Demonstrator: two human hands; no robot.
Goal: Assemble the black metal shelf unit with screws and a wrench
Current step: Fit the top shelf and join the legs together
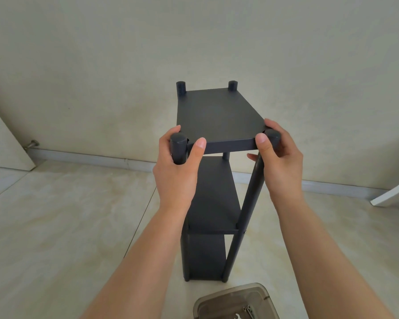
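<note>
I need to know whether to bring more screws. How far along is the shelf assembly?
Done: the shelf unit stands upright with three tiers on four posts. In hand: the left hand and right hand grip its near top corners. Left: unclear; spare screws lie in the plastic box.

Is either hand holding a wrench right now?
No, the left hand and right hand both grip the near corner posts of the black shelf unit, with no tool in them.
</note>
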